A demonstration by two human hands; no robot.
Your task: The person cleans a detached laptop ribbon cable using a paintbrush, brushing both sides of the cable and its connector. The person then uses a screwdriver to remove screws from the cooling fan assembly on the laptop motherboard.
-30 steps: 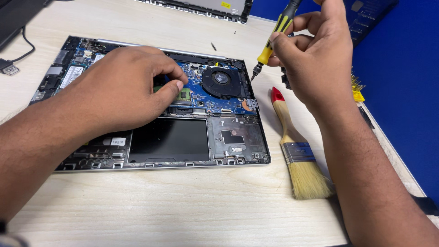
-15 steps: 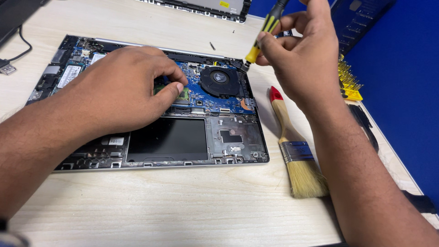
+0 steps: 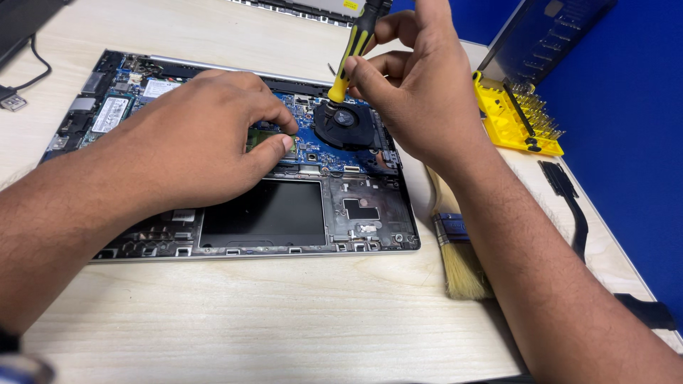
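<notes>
I had the left hand (image 3: 206,139) lying palm down, forearm stretched in from the lower left, thumb and forefinger pinched together at their tips. My right hand (image 3: 420,92) was raised higher, wrist bent, fingers curled closed in a grip, its forearm running back toward the lower right.
</notes>
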